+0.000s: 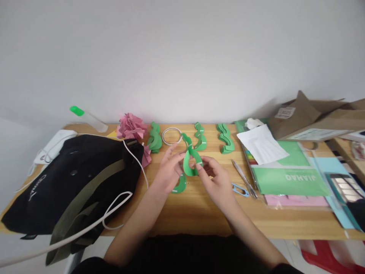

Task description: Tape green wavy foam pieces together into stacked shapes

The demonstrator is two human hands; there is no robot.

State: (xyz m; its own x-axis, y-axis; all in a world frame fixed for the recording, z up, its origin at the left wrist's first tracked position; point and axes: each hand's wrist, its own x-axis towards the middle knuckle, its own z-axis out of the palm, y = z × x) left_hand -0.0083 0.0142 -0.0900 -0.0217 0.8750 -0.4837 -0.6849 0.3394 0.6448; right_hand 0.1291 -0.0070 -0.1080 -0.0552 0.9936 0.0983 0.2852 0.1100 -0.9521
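A wavy green paper cut-out, bent into a loop with small whitish strips on it, is held up above the wooden table. My right hand pinches its lower right side between thumb and fingers. At its left edge, the fingertips of my left hand close on the paper, with one finger raised. Under my left hand lies another green paper piece, partly hidden. Farther back are a green cut-out with whitish strips, a stack of wavy green cut-outs and another green bundle.
A white ring and pink paper flowers lie toward the wall. On the left is a black bag with a white cable. Scissors, a light-blue cutter, a green packet and a cardboard box are on the right.
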